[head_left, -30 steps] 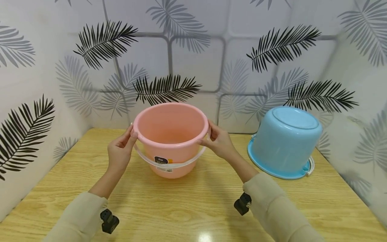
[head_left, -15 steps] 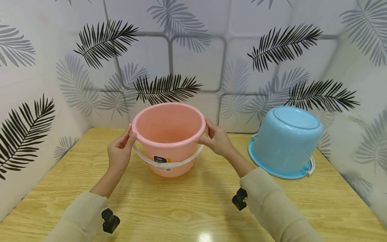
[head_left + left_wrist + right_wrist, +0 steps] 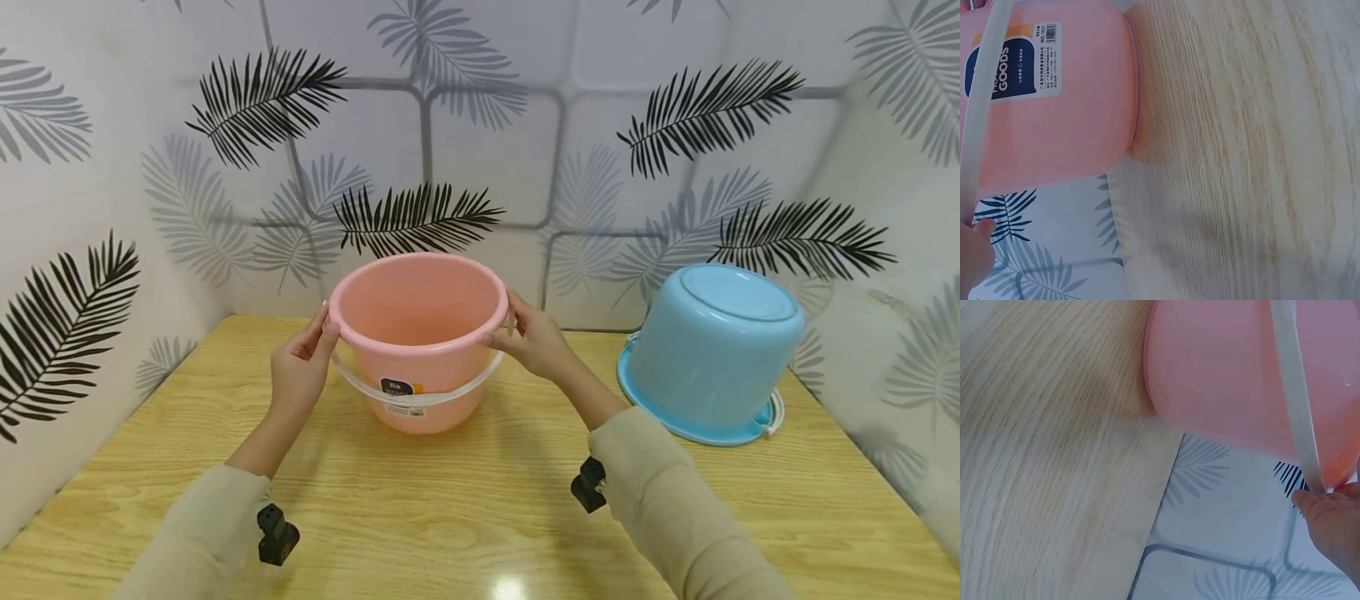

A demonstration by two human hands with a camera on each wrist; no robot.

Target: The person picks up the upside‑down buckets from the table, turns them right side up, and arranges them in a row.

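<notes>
Toward the back of the wooden table [image 3: 420, 508], we have the pink bucket [image 3: 442, 371] mouth-up, our left hand [image 3: 298, 371] and right hand [image 3: 538, 342] pinching its rim [image 3: 420, 347] (partly hidden behind it); the white handle [image 3: 982, 94] partly covers the label [image 3: 1047, 59].

From my remote left-wrist view, I read "GOODS" and "NO.1021" on the label [image 3: 1022, 65] of a pink bucket [image 3: 1072, 134]; its smallest characters blur for me.
</notes>
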